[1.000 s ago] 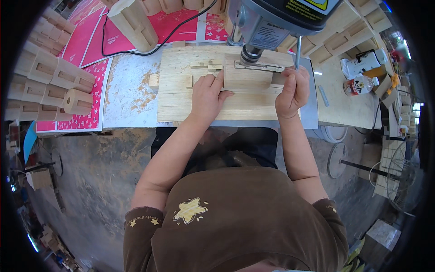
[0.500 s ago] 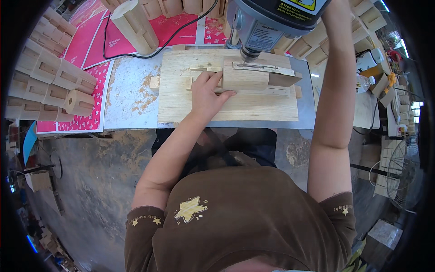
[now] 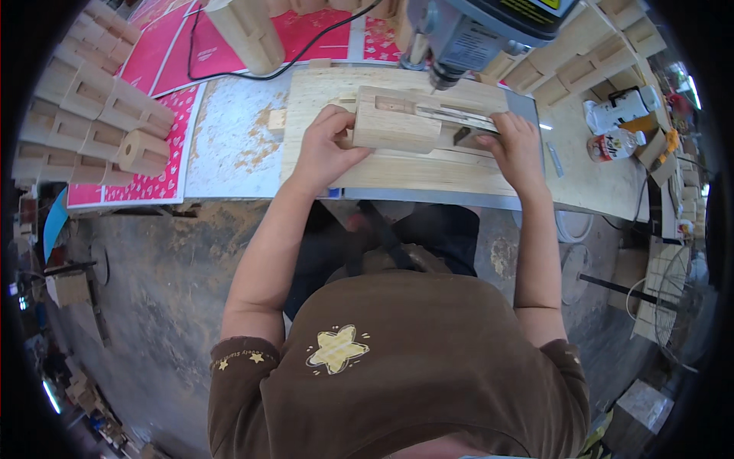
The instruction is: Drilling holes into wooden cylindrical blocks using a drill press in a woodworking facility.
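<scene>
Single head-worn fisheye looks steeply down, close over the workbench (image 3: pixel 229 145).

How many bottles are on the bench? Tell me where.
2, both at the right end of the bench: a white bottle, and a red-labelled bottle just in front. Others may be hidden.

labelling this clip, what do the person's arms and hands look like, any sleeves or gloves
Both the left hand and right hand are bare, no gloves, rings or watch visible. Forearms are uncovered; short brown sleeves end above the elbows, the left cuff edged with small yellow stars.
</scene>
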A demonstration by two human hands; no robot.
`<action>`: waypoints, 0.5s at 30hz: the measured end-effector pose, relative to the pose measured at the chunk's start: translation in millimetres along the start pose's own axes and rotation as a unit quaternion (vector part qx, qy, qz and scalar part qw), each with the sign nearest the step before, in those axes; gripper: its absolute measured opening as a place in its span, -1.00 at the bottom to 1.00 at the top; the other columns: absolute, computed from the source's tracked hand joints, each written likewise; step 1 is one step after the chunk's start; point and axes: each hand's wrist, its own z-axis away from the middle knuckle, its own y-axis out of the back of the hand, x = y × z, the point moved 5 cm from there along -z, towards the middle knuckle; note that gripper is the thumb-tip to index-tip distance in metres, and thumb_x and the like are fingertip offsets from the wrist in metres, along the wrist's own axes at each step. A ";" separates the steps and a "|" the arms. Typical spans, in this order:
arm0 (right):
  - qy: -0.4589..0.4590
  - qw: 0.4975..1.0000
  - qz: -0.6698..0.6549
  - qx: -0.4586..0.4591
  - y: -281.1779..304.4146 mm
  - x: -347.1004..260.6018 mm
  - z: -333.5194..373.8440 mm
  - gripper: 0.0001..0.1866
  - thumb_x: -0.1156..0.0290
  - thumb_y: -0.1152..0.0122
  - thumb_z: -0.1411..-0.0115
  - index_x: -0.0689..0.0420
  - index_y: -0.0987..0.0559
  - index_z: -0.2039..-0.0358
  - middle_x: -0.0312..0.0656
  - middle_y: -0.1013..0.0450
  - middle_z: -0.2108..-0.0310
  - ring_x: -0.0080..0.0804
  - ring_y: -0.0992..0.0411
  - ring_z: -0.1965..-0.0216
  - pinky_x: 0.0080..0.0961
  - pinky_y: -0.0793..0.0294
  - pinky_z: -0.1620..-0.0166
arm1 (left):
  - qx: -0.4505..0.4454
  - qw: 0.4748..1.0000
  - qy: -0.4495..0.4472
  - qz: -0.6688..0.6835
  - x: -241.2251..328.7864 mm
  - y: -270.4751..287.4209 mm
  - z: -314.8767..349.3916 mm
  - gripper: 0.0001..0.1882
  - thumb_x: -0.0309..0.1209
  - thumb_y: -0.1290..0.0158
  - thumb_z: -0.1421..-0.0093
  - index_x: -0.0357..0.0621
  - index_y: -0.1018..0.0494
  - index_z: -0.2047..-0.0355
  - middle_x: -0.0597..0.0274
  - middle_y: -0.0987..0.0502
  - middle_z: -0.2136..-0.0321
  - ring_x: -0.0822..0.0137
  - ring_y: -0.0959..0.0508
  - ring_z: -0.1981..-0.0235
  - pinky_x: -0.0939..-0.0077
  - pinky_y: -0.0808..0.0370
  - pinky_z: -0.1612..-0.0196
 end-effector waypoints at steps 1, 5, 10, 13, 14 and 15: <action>0.003 1.000 -0.006 -0.018 -0.4 -3.2 -0.2 -0.70 0.30 -0.27 0.04 0.09 -0.49 0.29 -0.21 -0.43 0.37 -0.18 -0.37 0.24 -0.31 -0.23 0.10 | 0.009 1.000 0.005 -0.009 2.0 17.0 5.6 -0.64 -0.54 -0.29 0.23 -0.27 -0.50 0.34 0.23 -0.42 0.42 0.36 -0.46 0.35 0.52 -0.43 0.28; 0.029 1.000 -0.006 -0.002 2.6 -33.3 13.2 -0.71 0.31 -0.27 0.04 0.11 -0.47 0.30 -0.18 -0.41 0.36 -0.17 -0.36 0.21 -0.27 -0.19 0.04 | -0.034 0.998 -0.035 -0.040 29.4 66.1 20.2 -0.63 -0.55 -0.29 0.27 -0.28 -0.49 0.36 0.26 -0.41 0.45 0.38 -0.43 0.38 0.56 -0.40 0.25; -0.007 1.000 0.002 -0.030 8.8 -15.8 26.6 -0.71 0.35 -0.26 0.04 0.13 -0.46 0.28 -0.17 -0.40 0.37 -0.16 -0.35 0.20 -0.24 -0.14 -0.02 | -0.006 0.994 0.102 -0.046 21.5 164.9 42.1 -0.70 -0.46 -0.33 0.22 -0.26 -0.51 0.45 0.40 -0.41 0.55 0.55 -0.36 0.50 0.64 -0.33 0.38; 0.006 0.998 -0.019 -0.052 8.2 -29.6 29.6 -0.71 0.36 -0.25 0.03 0.15 -0.46 0.28 -0.16 -0.39 0.36 -0.15 -0.33 0.19 -0.22 -0.12 -0.06 | 0.055 0.975 0.212 0.043 19.6 198.9 51.2 -0.70 -0.39 -0.36 0.20 -0.27 -0.53 0.48 0.41 -0.43 0.60 0.57 -0.38 0.54 0.68 -0.31 0.43; 0.019 0.998 -0.022 -0.057 6.9 -34.6 29.2 -0.70 0.37 -0.25 0.03 0.16 -0.46 0.28 -0.15 -0.38 0.36 -0.14 -0.33 0.19 -0.21 -0.11 -0.07 | 0.079 0.970 0.229 0.023 20.5 210.1 52.7 -0.69 -0.38 -0.37 0.21 -0.28 -0.53 0.48 0.41 -0.44 0.60 0.57 -0.40 0.54 0.69 -0.30 0.44; 0.031 0.998 -0.030 -0.053 6.6 -39.3 29.8 -0.70 0.37 -0.25 0.03 0.16 -0.46 0.28 -0.15 -0.38 0.36 -0.14 -0.33 0.19 -0.21 -0.11 -0.07 | 0.102 0.964 0.245 0.003 23.1 220.5 55.8 -0.67 -0.37 -0.38 0.23 -0.30 -0.54 0.48 0.40 -0.44 0.60 0.57 -0.41 0.54 0.70 -0.30 0.45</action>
